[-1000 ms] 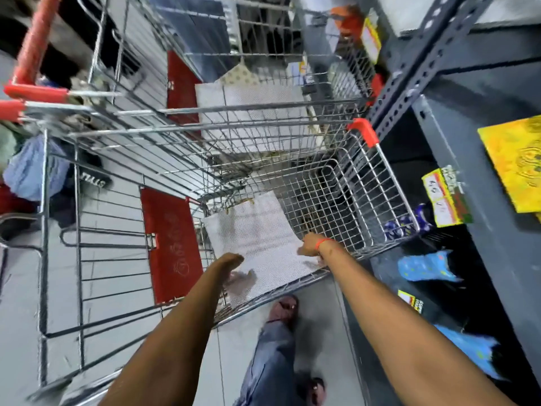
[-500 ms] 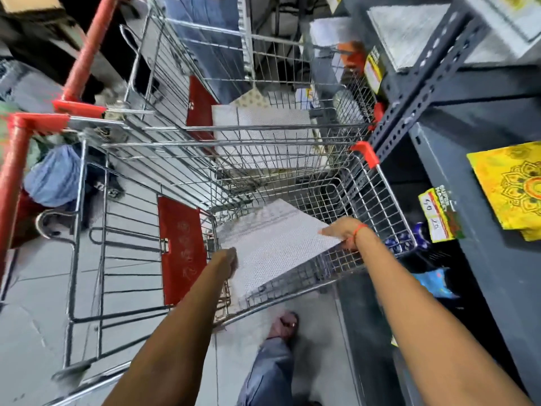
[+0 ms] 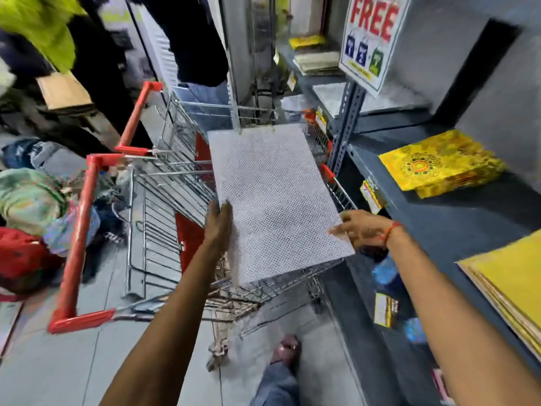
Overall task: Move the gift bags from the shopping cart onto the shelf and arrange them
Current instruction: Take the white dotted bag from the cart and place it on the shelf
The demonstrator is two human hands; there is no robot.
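1. The left hand's fingers (image 3: 222,212) are straight and pressed together, lying flat along the left edge of a flat white paper gift bag with a fine dotted pattern (image 3: 272,200). The thumb is hidden.
2. The right hand's fingers (image 3: 339,228) reach to the bag's right edge at 3 o'clock. They are slightly spread and blurred, so I cannot tell whether they pinch the edge or only touch it.
3. The left hand (image 3: 218,227) and the right hand (image 3: 361,230) hold the white bag between them. A thin red thread band (image 3: 390,231) circles the right wrist.
4. The white bag lies nearly flat with its far end pointing to 12 o'clock. It hangs over the basket of a silver wire shopping cart with red plastic handle bars (image 3: 164,206), and its near corner covers the cart's front rim.
5. At 3 o'clock from the bag stands a dark grey metal shelf (image 3: 439,230). On it, at about 2 o'clock, rests a stack of yellow gift bags printed with a round mandala (image 3: 439,165).
6. At 4 o'clock, on the same shelf board, lies a second stack of plain yellow flat bags (image 3: 512,282), well apart from the first.
7. On the board above, at 1 o'clock, flat white bags (image 3: 380,98) lie behind a white sign reading "FREE" in red (image 3: 371,33).
8. Small yellow price tags (image 3: 370,191) hang on the shelf edge just beside the cart.
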